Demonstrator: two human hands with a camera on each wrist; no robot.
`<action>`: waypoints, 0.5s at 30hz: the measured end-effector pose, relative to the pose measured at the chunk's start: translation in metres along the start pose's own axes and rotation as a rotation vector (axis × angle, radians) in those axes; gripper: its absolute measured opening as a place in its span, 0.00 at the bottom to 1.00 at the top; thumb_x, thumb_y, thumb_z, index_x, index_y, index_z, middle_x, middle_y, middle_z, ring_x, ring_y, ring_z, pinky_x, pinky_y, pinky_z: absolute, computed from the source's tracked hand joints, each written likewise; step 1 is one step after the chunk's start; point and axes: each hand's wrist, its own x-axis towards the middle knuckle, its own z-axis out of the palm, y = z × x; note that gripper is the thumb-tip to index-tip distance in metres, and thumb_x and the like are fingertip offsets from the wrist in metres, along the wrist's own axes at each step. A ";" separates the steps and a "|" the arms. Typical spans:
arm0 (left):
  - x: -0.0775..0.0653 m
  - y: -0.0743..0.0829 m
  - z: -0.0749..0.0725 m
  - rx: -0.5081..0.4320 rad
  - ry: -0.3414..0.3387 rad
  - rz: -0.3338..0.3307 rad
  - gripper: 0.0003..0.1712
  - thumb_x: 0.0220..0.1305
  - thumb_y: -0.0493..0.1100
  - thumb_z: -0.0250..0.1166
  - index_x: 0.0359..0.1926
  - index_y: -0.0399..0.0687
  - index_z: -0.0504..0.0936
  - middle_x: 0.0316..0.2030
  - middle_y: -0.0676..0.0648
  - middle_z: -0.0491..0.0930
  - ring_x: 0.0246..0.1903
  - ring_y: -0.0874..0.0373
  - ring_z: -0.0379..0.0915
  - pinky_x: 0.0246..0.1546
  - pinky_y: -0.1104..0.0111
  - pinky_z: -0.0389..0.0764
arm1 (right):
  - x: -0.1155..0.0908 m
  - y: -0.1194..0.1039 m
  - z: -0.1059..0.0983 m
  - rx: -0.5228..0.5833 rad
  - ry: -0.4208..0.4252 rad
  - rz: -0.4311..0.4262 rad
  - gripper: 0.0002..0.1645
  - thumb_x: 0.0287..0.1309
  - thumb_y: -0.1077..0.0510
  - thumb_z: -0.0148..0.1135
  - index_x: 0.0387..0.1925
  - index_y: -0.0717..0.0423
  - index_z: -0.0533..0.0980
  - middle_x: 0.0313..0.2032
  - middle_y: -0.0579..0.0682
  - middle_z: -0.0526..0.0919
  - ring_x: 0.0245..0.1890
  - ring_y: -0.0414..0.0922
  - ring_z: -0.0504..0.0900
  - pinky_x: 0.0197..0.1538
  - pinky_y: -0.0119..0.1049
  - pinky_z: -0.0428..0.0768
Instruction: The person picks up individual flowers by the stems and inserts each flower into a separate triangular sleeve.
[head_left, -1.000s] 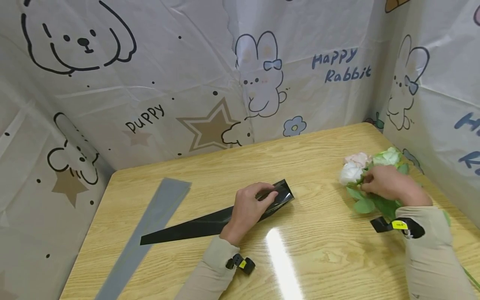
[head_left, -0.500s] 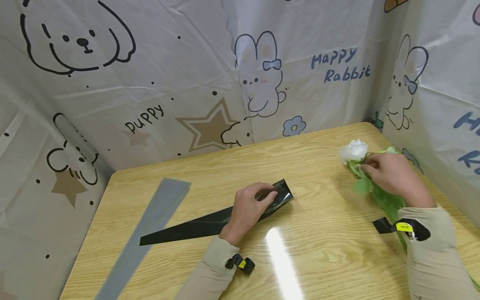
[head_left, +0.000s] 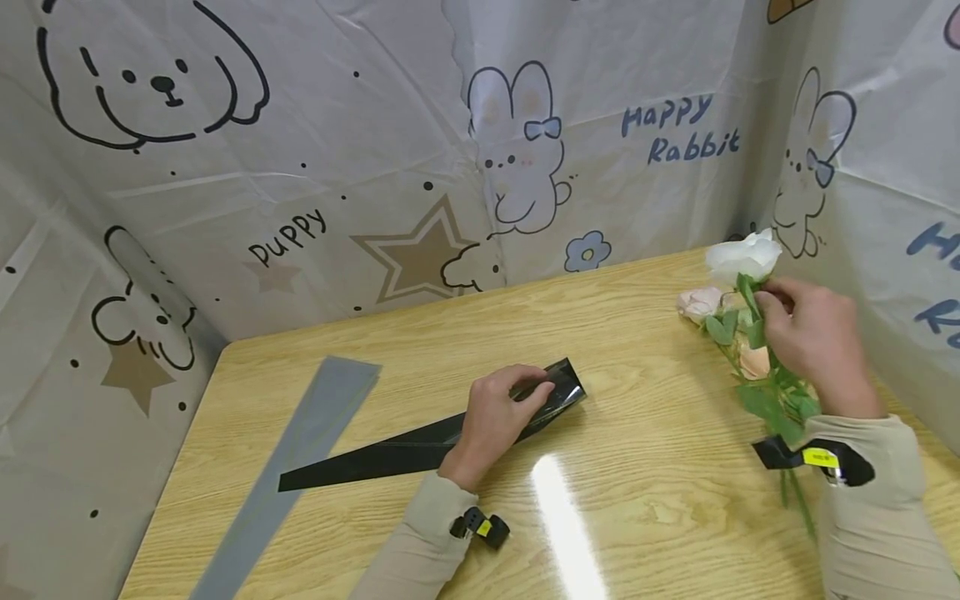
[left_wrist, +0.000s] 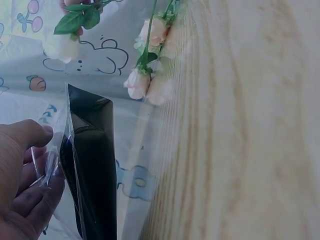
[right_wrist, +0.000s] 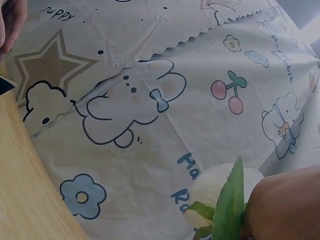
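My left hand [head_left: 491,421] pinches the wide end of a long, tapered black flower sleeve [head_left: 397,455] lying across the table. In the left wrist view the fingers hold a clear film edge of the sleeve [left_wrist: 95,165], whose mouth stands partly apart. At the right, my right hand [head_left: 813,350] pinches a white rose [head_left: 744,256] just under its bloom, raised above the other flowers. The right wrist view shows a green leaf [right_wrist: 230,205] in front of that bloom. Below it lie a pale pink rose [head_left: 699,303] and a peach rose [head_left: 753,360] with green leaves.
A flat grey sleeve [head_left: 330,408] lies at the left, partly under the black one's narrow tip. The wood table [head_left: 645,483] meets printed white cloth [head_left: 375,167] at the back and sides. Green stems run toward the front under my right forearm.
My right hand has lifted the white rose up and away from the other flowers, toward the back right. The pink and peach roses now show beneath it. My left hand and the sleeve stay put.
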 end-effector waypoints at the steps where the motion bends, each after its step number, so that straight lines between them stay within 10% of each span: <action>1: 0.000 0.000 0.000 0.000 0.001 0.002 0.09 0.69 0.45 0.71 0.46 0.48 0.89 0.42 0.48 0.91 0.42 0.59 0.90 0.44 0.69 0.89 | 0.000 0.000 -0.002 0.006 0.013 0.013 0.21 0.76 0.55 0.50 0.50 0.68 0.81 0.38 0.70 0.84 0.35 0.61 0.78 0.34 0.41 0.68; 12: 0.000 -0.001 0.001 -0.002 -0.007 -0.007 0.09 0.69 0.46 0.70 0.46 0.49 0.90 0.42 0.49 0.91 0.42 0.59 0.90 0.45 0.70 0.89 | -0.005 -0.002 -0.018 0.002 0.085 0.178 0.28 0.75 0.50 0.48 0.57 0.70 0.79 0.49 0.72 0.84 0.44 0.64 0.81 0.39 0.41 0.69; 15: 0.000 -0.001 0.001 -0.005 -0.008 -0.008 0.09 0.69 0.45 0.70 0.46 0.49 0.90 0.42 0.49 0.91 0.42 0.59 0.90 0.45 0.70 0.89 | -0.006 -0.003 -0.018 0.009 0.108 0.183 0.28 0.75 0.48 0.49 0.57 0.68 0.80 0.49 0.71 0.86 0.35 0.42 0.82 0.39 0.35 0.68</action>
